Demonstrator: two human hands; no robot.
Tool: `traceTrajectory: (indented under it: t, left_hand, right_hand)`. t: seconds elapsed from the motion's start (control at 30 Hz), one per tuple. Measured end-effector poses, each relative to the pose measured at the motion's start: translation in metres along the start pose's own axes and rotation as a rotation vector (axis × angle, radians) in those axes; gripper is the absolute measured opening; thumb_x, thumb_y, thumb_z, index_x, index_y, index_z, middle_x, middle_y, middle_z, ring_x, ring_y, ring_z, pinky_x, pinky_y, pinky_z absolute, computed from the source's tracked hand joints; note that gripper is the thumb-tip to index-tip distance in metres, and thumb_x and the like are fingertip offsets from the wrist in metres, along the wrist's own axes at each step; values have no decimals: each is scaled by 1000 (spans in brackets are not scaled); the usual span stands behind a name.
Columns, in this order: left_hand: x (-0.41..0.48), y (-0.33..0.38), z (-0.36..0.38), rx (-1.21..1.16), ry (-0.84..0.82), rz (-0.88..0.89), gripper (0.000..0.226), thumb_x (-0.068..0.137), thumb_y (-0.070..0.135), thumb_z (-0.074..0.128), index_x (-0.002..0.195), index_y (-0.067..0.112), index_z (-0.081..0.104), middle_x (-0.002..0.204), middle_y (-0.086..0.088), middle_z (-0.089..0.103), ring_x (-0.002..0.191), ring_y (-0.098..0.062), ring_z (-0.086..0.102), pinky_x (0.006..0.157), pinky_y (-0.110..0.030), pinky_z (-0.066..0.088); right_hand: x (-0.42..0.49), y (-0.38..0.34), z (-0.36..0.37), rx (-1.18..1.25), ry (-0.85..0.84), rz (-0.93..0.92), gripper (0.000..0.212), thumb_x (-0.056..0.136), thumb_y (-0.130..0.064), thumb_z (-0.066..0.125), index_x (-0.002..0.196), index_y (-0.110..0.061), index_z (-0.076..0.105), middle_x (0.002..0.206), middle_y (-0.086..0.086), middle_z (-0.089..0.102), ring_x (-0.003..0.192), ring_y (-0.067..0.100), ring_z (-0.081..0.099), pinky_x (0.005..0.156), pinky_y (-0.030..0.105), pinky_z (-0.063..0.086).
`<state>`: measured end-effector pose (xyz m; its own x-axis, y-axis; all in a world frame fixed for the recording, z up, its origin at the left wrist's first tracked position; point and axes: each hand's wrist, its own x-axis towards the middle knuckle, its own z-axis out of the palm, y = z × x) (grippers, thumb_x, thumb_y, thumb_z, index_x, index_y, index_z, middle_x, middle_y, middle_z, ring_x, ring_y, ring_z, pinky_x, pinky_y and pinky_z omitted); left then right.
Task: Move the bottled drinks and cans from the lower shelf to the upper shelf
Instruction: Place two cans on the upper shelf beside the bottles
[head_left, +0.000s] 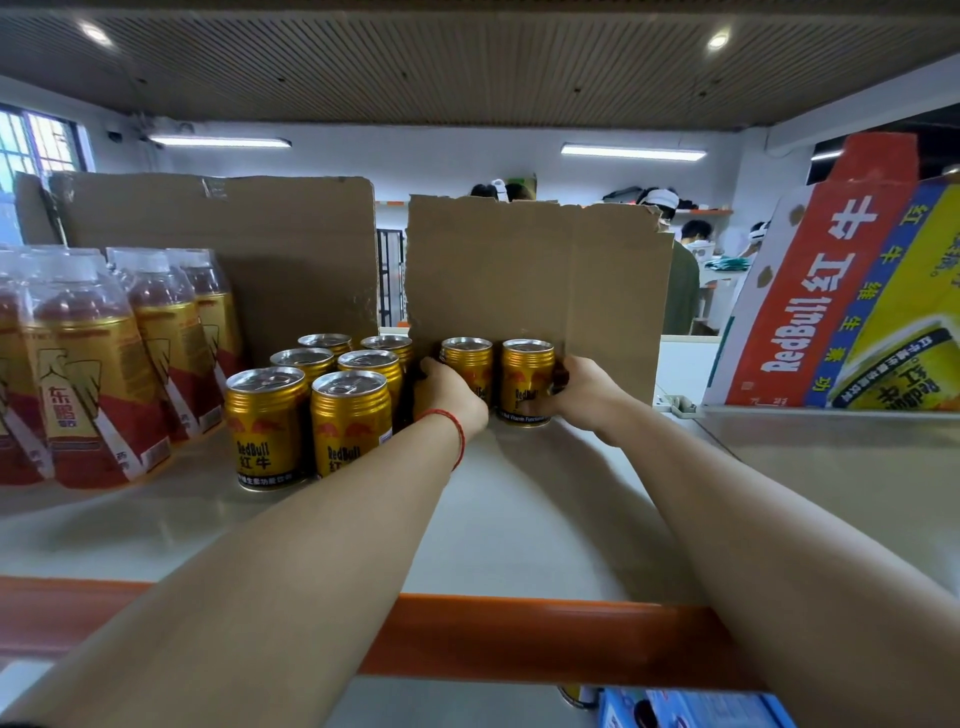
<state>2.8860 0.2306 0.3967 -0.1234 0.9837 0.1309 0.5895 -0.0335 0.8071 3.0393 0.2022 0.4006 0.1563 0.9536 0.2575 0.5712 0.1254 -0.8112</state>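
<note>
Both hands are reaching forward side by side, each wrapped around one gold can. Left hand (449, 392) is curling its fingers round the left-hand can (470, 364) from that can's outer left side, with the wrist covering the can's base, so I cannot tell whether it is sitting down yet. Right hand (579, 387) is gripping the right-hand can (525, 376) from its outer right side; that can's bottom rim is looking settled on the upper shelf (519, 519).

Between the two hands the cans are standing upright, long axes vertical, just beside each other with a thin gap. Directly beyond the fingertips, a cardboard sheet (540, 280) is standing on edge, and both cans are sitting near it.

Just left of the left hand, a cluster of six cans (311, 410) is standing upright in rows, its nearest can close to the left knuckles. Judging from this, the release is turning on that narrow gap: the left hand is the one with little room to draw back without nudging the cluster, while the right hand is facing open shelf to its right.

Farther left, bottled drinks (83, 374) are standing in front of a second cardboard sheet (218, 244). Well to the right, a printed carton (841, 291) is leaning. Beneath the forearms, an orange rail (519, 639) is edging the shelf.
</note>
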Motion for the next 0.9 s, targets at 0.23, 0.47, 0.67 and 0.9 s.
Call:
traceTrajectory:
  t: [0.23,0.47,0.67,0.9]
  left_hand:
    - [-17,14,-13,50,53,-5,70,85,3,73,142,4,32,138,-18,50,126,-34,52,99,-39,49]
    - [-55,11,-43,-55,-98,158,12,84,8,72,88,5,61,89,-9,62,84,-24,60,63,-28,48]
    - [-125,-27,-91,-292,-293,294,32,86,12,74,115,9,60,114,-4,61,103,-15,60,92,-31,49]
    - [-229,-122,-113,-679,-223,586,19,80,31,72,99,32,70,96,6,75,89,-10,70,77,-15,53]
  right_hand:
    - [-1,1,-15,-140,-1,140,42,62,-7,85,99,4,69,88,12,64,81,24,56,72,33,46]
    - [-23,-17,-8,-251,59,201,33,78,-11,74,104,6,66,81,10,52,73,23,44,66,32,39]
    - [-93,-43,3,-213,81,101,30,82,-12,73,105,6,66,78,16,56,71,21,48,64,31,38]
    - [-262,-71,47,166,327,-296,18,89,-10,69,106,-17,69,101,-7,73,99,7,69,86,21,53]
